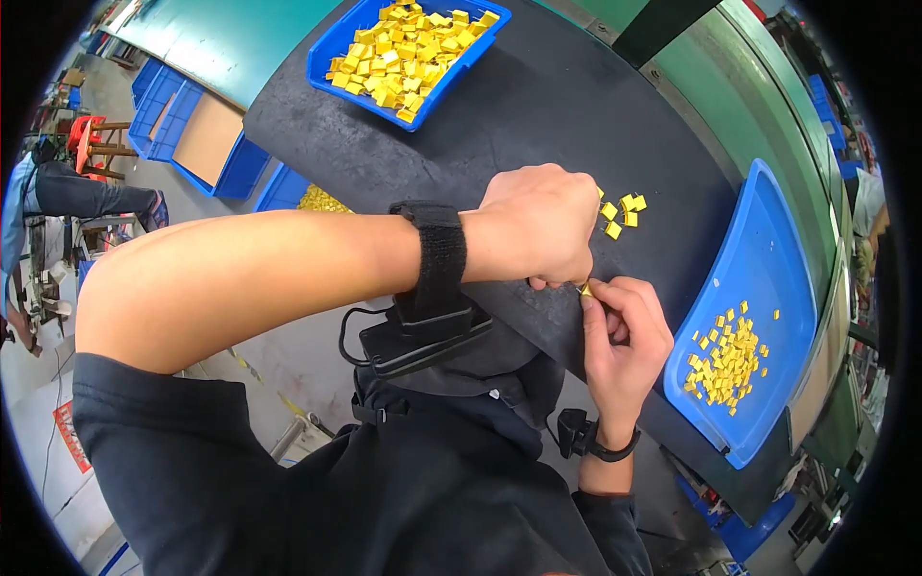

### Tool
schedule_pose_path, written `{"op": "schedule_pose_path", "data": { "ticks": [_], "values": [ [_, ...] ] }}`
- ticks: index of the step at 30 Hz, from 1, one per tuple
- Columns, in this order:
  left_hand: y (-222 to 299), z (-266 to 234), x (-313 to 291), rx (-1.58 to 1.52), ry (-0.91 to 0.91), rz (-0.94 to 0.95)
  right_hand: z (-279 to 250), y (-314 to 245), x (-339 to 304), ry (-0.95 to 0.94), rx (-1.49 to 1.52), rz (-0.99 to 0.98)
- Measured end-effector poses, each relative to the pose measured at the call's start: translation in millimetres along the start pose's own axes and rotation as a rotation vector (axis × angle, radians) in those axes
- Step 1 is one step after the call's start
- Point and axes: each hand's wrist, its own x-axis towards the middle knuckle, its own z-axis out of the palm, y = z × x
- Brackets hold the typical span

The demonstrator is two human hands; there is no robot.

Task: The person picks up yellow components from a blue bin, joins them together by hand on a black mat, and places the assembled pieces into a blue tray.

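Right fingers [629, 300] pinch a yellow piece [586, 290] (left fingers [540, 283] curled, hold unclear) near the black mat [576, 77] edge.

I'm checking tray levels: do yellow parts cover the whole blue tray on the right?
No, the yellow parts lie toward the near end of the blue tray.

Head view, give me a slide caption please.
Right hand pinching a yellow piece beside the left hand; blue bin and blue tray of yellow pieces nearby.
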Motion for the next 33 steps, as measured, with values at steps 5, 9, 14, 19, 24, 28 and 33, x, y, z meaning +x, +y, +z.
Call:
{"op": "schedule_pose_path", "data": {
  "ticks": [5,9,14,19,24,28,33],
  "values": [
    [-7,0,0,0.0,-0.022,0.043,0,4,-1,0.008,0.008,-0.014],
    [-6,-2,-1,0.024,-0.064,0.072,1,4,-1,0.011,0.01,-0.017],
    [-3,-2,-3,0.053,-0.048,0.074,2,3,-1,0.018,0.005,-0.027],
    [-2,-1,-1,0.09,-0.037,0.069,1,4,0,0.019,0.005,-0.032],
    [2,-4,1,0.061,-0.073,0.035,1,3,1,0.019,-0.011,-0.036],
    [4,-5,3,0.043,-0.09,0.009,1,5,0,0.012,0.013,-0.029],
    [4,-6,2,0.033,-0.084,0.0,1,3,1,0.001,0.026,-0.018]
  ]
}}
